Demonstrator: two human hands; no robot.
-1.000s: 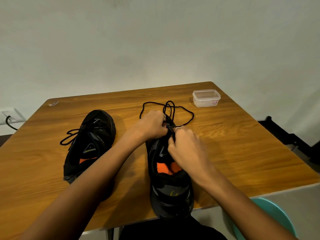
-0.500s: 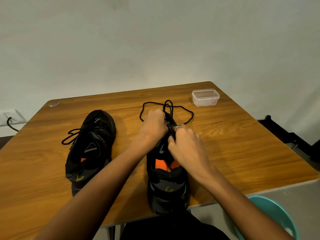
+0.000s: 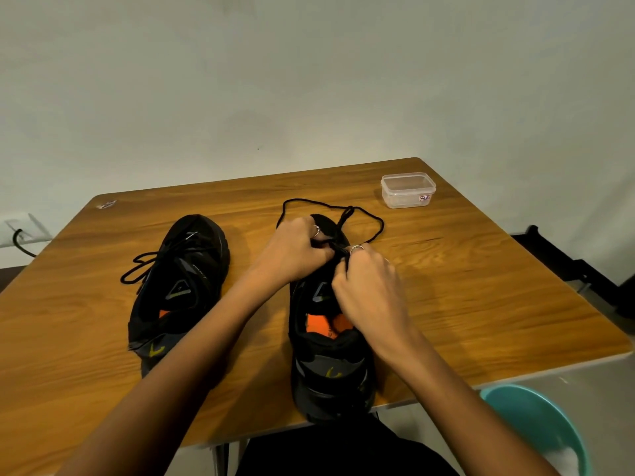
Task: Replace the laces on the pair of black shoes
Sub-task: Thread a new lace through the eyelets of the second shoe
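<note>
The left hand (image 3: 298, 250), at the centre of the frame, has its fingers curled tight and pinches the thin black shoelace (image 3: 365, 214) at the front of the black sports shoe with an orange insole (image 3: 330, 352); a ring shows on one finger. The right hand (image 3: 369, 286), just below and to the right, is likewise curled, its fingertips pinching the same lace where it crosses the shoe's tongue, and it also wears a ring. The two hands nearly touch over the eyelets. Beyond them the free lace runs as a wide loop on the table above the toe, its ends crossing near the top of the loop.

This shoe stands with its heel at the lower edge of the wooden brown table (image 3: 481, 286), toe pointing up the frame. The second black shoe with an orange insole (image 3: 178, 290) lies left of centre, well apart, with its own black lace (image 3: 141, 269) spilling off its left side.

Compared with half a second ago, the loop above the toe has narrowed and drawn flatter, and the left hand has shifted slightly left of the toe, while both hands keep their pinch.

A clear plastic rectangular container (image 3: 408, 190) sits at the upper right of the table. A teal round plastic basin (image 3: 536, 427) shows at the lower right, below the table edge.
</note>
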